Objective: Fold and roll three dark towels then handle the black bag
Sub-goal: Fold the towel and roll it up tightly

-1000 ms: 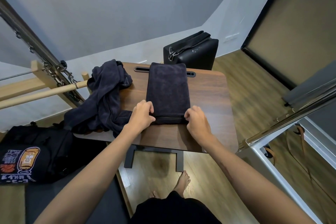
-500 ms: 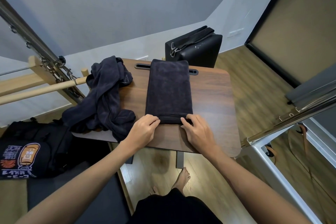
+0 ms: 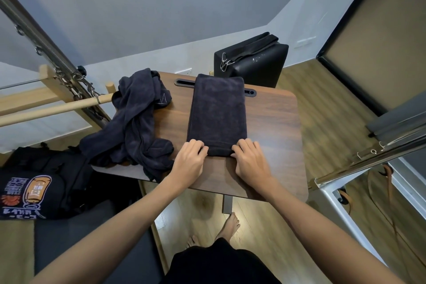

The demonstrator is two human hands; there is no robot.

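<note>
**Both hands at the near end of a folded towel**

A small walnut-toned table (image 3: 272,127) with a black slot along its far edge stands on wood-plank flooring, before a grey wall bearing raised letters cut off by the top of the frame. A metal rail runs past on each side, and a wooden bar (image 3: 46,112) reaches in from the left.

One folded towel (image 3: 217,113) lies lengthwise down the middle of the tabletop. A crumpled heap of dark towels (image 3: 133,127) sits on the table's left edge, part of it hanging over (the heap's count cannot be told). One black bag (image 3: 255,60) stands behind the far edge; a second dark bag with a printed graphic (image 3: 30,191) lies at the left.

The left hand (image 3: 187,163) and right hand (image 3: 252,163) are set side by side at the folded towel's near end, fingers curled over its edge, gripping the cloth. One bare foot shows on the floor below.
</note>
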